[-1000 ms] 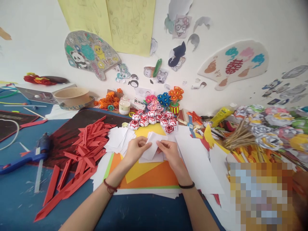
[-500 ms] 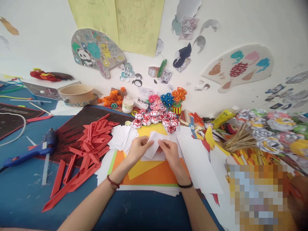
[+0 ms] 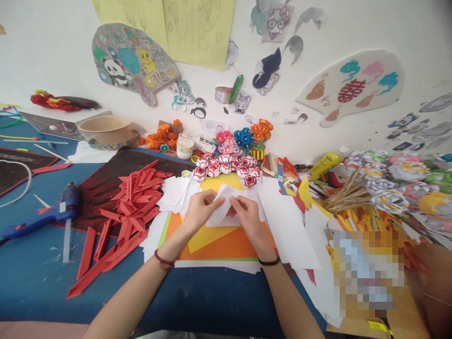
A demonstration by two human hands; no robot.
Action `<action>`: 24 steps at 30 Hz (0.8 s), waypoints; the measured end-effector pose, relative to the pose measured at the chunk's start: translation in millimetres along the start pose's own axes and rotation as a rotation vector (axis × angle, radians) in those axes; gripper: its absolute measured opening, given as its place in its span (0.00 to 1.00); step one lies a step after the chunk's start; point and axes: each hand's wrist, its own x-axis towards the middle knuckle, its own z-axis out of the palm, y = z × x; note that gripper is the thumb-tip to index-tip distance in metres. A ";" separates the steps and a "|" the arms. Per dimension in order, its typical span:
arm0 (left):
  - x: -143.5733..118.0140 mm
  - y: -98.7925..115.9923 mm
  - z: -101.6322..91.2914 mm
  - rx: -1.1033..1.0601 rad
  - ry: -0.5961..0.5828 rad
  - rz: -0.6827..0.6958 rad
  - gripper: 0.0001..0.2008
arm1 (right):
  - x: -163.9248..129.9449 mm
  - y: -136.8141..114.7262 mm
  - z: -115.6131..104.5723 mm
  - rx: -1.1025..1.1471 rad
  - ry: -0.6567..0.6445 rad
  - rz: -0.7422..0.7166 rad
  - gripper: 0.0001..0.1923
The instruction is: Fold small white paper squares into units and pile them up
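Blue worktop (image 3: 31, 278) set against a white wall (image 3: 406, 33) covered with paper cut-outs and drawings. Far left: blue glue gun (image 3: 45, 217) lying flat on the worktop. Right of it: heap of folded red paper strips (image 3: 132, 200) spread over a dark mat (image 3: 106, 176), with a tan bowl (image 3: 105, 128) behind, near the wall. Next: loose stack of white paper squares (image 3: 174, 192), just beside the left hand (image 3: 200, 210). Left hand curled, fingers closed, thumb and fingertips pinching the left edge of a white paper piece (image 3: 223, 203). White paper piece held at centre, just above orange and yellow sheets (image 3: 219, 245) lying flat on the worktop. Right hand (image 3: 247, 217) likewise curled and closed, fingertips pinching the right edge of the same piece; both hands touching it, nearly meeting in the middle. Behind the hands: cluster of red-and-white paper balls (image 3: 226, 168) and small paper flowers (image 3: 243, 138) near the wall. Right of the hands: large white sheet (image 3: 287, 228) lying flat. Far right: bundle of wooden sticks (image 3: 348, 197) among patterned paper flowers (image 3: 399, 188).
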 end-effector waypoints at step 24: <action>3.7 4.1 -10.8 -0.205 -0.155 -0.116 0.17 | -3.1 -6.0 -2.0 0.005 -0.067 -0.018 0.21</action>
